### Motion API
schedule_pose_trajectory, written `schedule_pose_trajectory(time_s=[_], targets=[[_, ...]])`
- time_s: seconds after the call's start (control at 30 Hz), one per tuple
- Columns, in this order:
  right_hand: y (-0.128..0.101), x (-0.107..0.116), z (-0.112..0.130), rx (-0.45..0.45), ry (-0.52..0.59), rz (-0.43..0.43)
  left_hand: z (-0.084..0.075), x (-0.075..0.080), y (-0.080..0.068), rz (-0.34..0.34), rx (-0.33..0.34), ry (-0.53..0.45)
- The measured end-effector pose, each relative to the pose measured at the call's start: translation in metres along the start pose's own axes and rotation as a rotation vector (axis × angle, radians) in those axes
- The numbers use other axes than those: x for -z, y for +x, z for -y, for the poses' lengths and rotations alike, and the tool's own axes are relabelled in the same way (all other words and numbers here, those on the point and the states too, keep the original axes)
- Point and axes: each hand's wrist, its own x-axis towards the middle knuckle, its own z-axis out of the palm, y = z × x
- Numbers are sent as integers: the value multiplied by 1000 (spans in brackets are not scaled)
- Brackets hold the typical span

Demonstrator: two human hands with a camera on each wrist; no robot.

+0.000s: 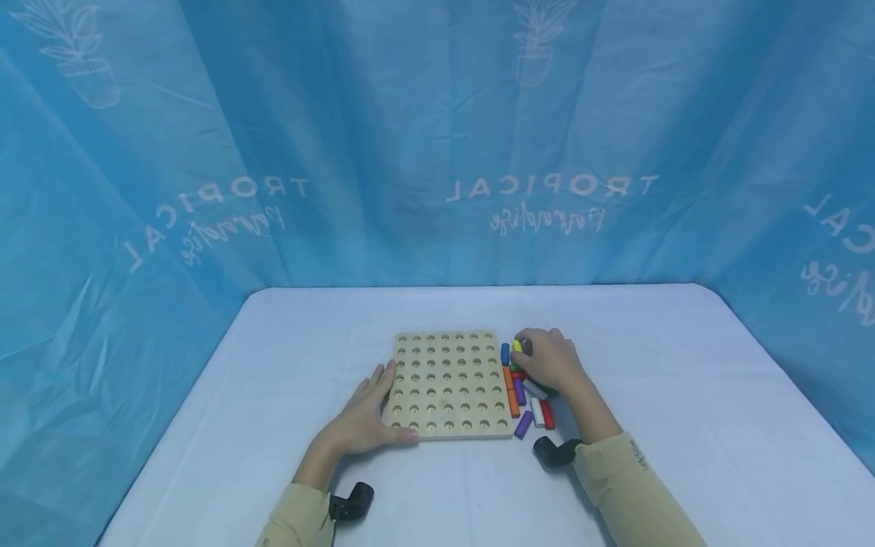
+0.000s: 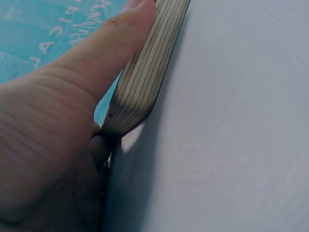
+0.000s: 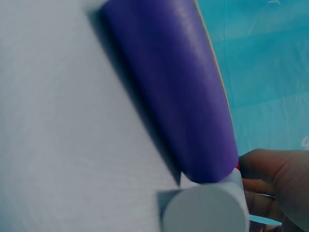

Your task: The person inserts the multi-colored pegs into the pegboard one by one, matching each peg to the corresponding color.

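Both sleeves framed the tabletop. Left hand lay flat, fingers straight, steadying the pegboard. Right hand curled over coloured pegs beside the board, its grip seemingly pinching a yellow peg.

A pale white cloth-covered table fills the lower half of the frame. Behind and on both sides hangs a turquoise fabric curtain, printed in white with "TROPICAL" lettering and potted plants. Light is soft, even.
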Motion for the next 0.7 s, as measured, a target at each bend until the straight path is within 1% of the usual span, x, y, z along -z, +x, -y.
schedule_pose_trajectory(time_s=[0.27, 0.43, 0.57, 0.7], targets=[[2, -1, -2, -36, 51, -11, -2, 0, -1, 7, 1, -7], [5, -1, -2, -64, 116, -10, 0, 0, -1, 9, 4, -3], [7, 0, 0, -53, 177, -27, 0, 0, 0, 7, 4, -1], [8, 1, 1, -19, 224, -64, -1, 1, -1, 11, 5, -6]])
